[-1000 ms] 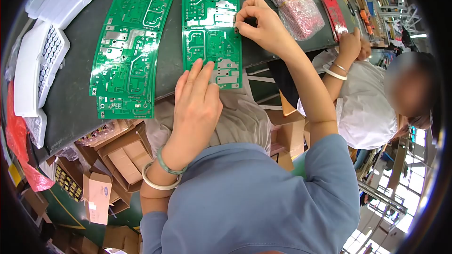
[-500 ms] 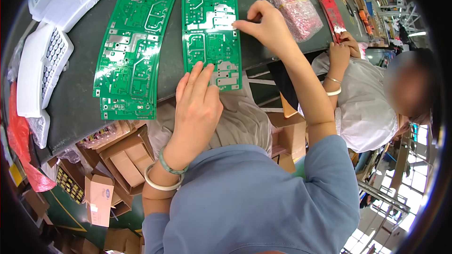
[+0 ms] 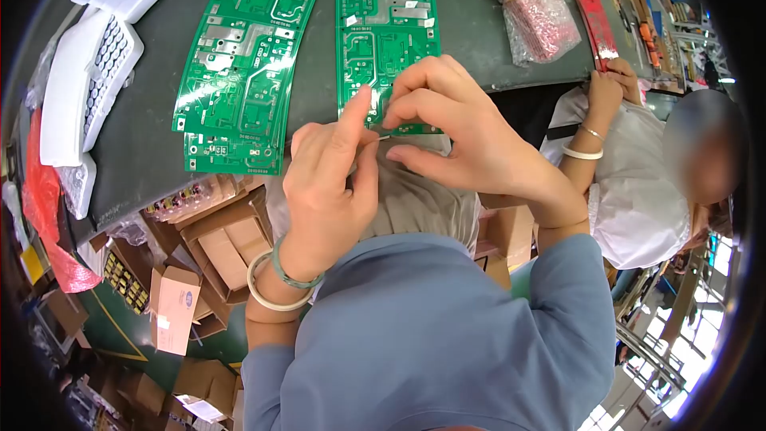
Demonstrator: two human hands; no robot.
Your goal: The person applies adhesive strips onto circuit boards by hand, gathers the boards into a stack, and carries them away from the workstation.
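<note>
A long green circuit board (image 3: 388,40) lies on the dark table in front of me, with a few small white patches on it. My left hand (image 3: 327,183) is over its near end, thumb and fingers drawn together. A small pale sliver shows by the left fingertips, too small to name. Close by on the right, my right hand (image 3: 467,128) has curled fingers, with a gap between thumb and forefinger and nothing visible between them. Both hands hide part of the board's near end. To the left lies a stack of similar green circuit boards (image 3: 243,64).
White trays (image 3: 88,88) line the table's left side. A bubble-wrapped bundle (image 3: 531,8) lies at the back right. Beside me, a co-worker's hands (image 3: 614,84) touch a red strip (image 3: 594,24). Cardboard boxes (image 3: 223,251) stand below the table edge.
My right hand has left the middle of the board and come toward me, beside my left hand. The left hand has lifted from lying flat and drawn its fingers together. The view has shifted slightly.
</note>
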